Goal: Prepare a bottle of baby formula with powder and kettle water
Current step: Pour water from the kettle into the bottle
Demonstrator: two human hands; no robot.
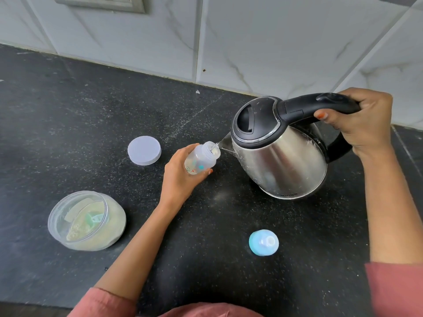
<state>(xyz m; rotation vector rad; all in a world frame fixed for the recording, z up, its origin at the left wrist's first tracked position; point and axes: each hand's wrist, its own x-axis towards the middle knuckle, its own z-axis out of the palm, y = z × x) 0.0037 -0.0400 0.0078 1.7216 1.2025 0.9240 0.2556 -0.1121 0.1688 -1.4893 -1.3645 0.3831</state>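
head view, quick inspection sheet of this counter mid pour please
surface: dark speckled counter, pale dusting toward the wall
job's things: steel kettle tipped, spout at the mouth of the tilted bottle; open powder jar with scoop inside; jar lid and blue teat cap lying apart
clutter: small white scrap near the wall
grippers: left hand holds the bottle; right hand grips the kettle handle
cables: nothing seen
surroundings: marbled wall tiles, grey frame at the top edge

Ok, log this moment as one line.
step: pouring; left hand: holds bottle; right hand: tilts kettle, spout at bottle mouth; nipple cap: on counter
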